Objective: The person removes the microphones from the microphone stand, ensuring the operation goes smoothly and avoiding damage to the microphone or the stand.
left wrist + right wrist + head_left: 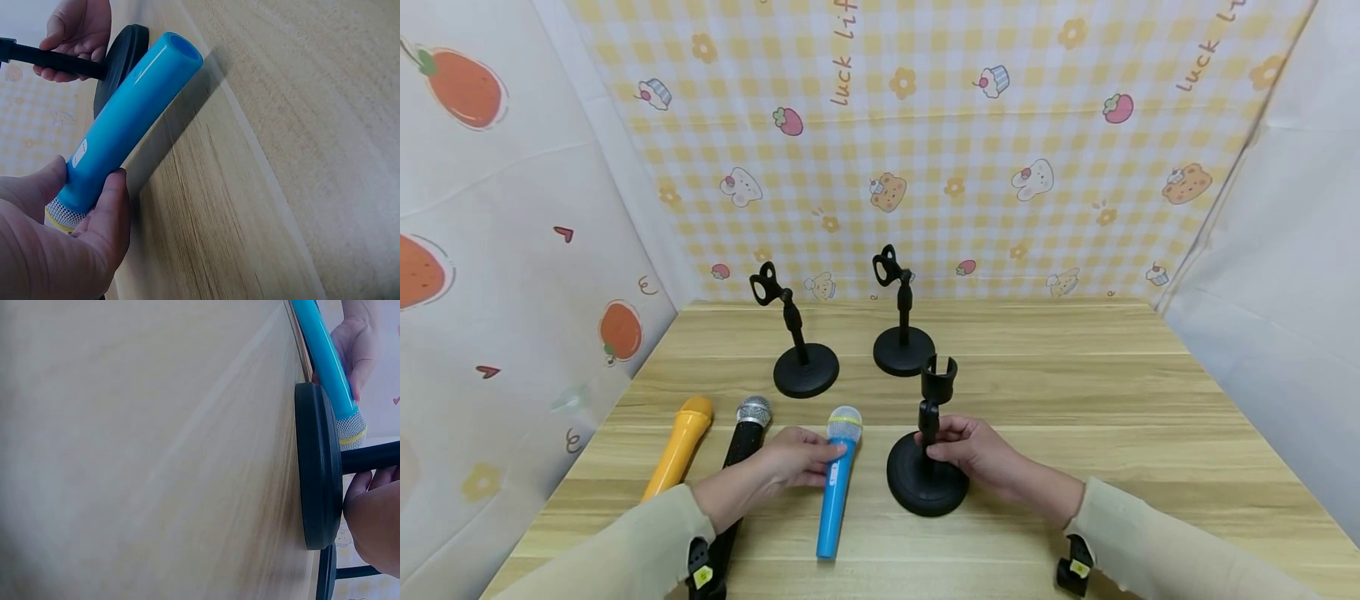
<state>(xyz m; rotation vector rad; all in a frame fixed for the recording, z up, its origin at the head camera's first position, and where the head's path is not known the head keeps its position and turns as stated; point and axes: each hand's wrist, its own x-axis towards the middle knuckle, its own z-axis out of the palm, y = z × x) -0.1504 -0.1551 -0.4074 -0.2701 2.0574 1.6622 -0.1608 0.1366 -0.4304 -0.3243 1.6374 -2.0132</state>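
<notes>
My left hand [805,457] pinches a blue microphone [835,508] between thumb and fingers, just below its silver mesh head with a yellow band. The left wrist view shows the microphone's hollow lower end and its shadow on the wood. To the right, my right hand [973,450] grips the post of a black microphone stand [928,487], whose round base is low at the table. An open clip [938,385] tops this stand. In the right wrist view the stand's base [317,469] overlaps part of the blue microphone [326,359].
Two more black stands, one at back left [806,370] and another at back centre [904,351], rest on the wooden table [1075,375]. An orange microphone [679,446] and a black microphone [745,437] lie at left, the black one partly under my left arm. A patterned cloth hangs behind.
</notes>
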